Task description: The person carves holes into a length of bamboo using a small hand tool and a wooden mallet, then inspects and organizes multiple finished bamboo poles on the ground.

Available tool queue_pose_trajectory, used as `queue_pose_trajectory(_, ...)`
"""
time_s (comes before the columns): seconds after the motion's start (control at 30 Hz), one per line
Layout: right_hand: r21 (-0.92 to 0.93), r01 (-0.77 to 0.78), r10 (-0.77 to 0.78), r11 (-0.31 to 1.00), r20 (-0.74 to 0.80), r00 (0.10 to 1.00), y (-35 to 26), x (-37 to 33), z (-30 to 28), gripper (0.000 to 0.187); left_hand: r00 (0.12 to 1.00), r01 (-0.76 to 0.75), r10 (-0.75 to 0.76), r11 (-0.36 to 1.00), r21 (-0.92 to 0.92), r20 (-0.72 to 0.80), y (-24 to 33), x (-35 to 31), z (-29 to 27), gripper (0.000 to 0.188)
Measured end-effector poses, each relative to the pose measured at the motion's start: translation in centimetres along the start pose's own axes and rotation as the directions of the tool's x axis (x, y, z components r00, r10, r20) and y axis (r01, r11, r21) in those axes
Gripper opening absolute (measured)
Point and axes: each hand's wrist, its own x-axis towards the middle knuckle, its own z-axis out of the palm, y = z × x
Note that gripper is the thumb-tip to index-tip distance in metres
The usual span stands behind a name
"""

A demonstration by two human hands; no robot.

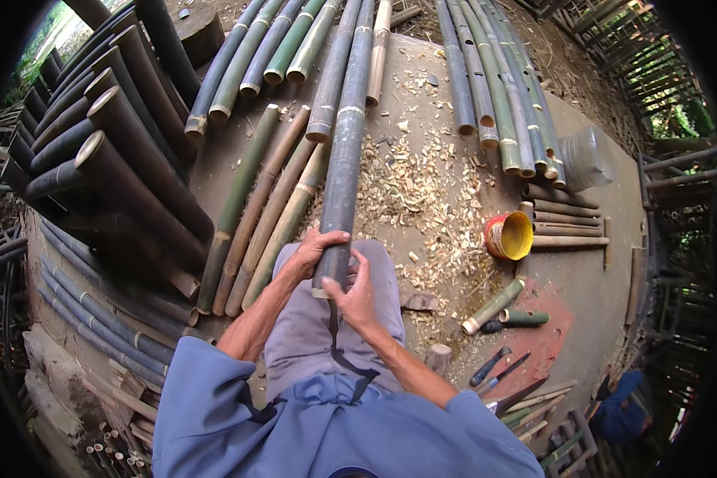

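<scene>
A long dark bamboo pole (347,151) reaches from above my lap far out ahead of me, its pale cut end close to my body. My left hand (317,250) is wrapped round the pole from the left side, thumb lying across its top. Nearer the cut end, my right hand (354,293) grips it from the right, with its thumb on the near end. Another dark bamboo pole (331,88) lies just left of it. Four-sided clutter of wood shavings (422,199) is spread on the ground to the right of the pole.
Bamboo poles lie ahead at left and right, and thick dark bamboo tubes (135,135) lean at far left. A yellow-lined red tub (510,236) stands at right. Below it are short bamboo pieces (494,307) and knives (511,370). A clear plastic container (586,158) sits farther off.
</scene>
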Motion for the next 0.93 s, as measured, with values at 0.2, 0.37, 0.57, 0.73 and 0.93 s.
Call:
queue_pose_trajectory(0.2,0.218,-0.255,0.224,0.942,0.159,0.962,2.3,-2.0,-2.1,0.052,0.998,-0.016,0.028,0.973,0.232,-0.048,-2.7,-11.1,-3.5,0.051)
queue_pose_trajectory(0.37,0.315,-0.366,0.281,0.876,0.284,0.917,1.5,0.1,1.2,0.047,0.991,0.042,0.016,0.903,0.428,-0.133,-6.0,-21.1,-9.4,0.066)
queue_pose_trajectory(0.57,0.486,-0.606,0.371,0.630,0.496,0.785,-1.1,2.9,7.3,0.082,0.944,0.297,-0.215,0.883,0.364,-0.250,-11.7,-34.8,-13.4,0.060)
queue_pose_trajectory(0.73,0.682,-0.605,0.327,0.412,0.509,0.796,1.9,4.9,12.6,0.073,0.856,0.507,-0.449,0.828,0.240,-0.257,-20.0,-43.5,-14.9,0.059)
queue_pose_trajectory(0.93,0.580,-0.614,0.367,0.536,0.495,0.788,3.5,-3.1,13.7,0.062,0.880,0.441,-0.265,0.764,0.470,-0.394,-30.1,-48.7,-15.2,0.069)
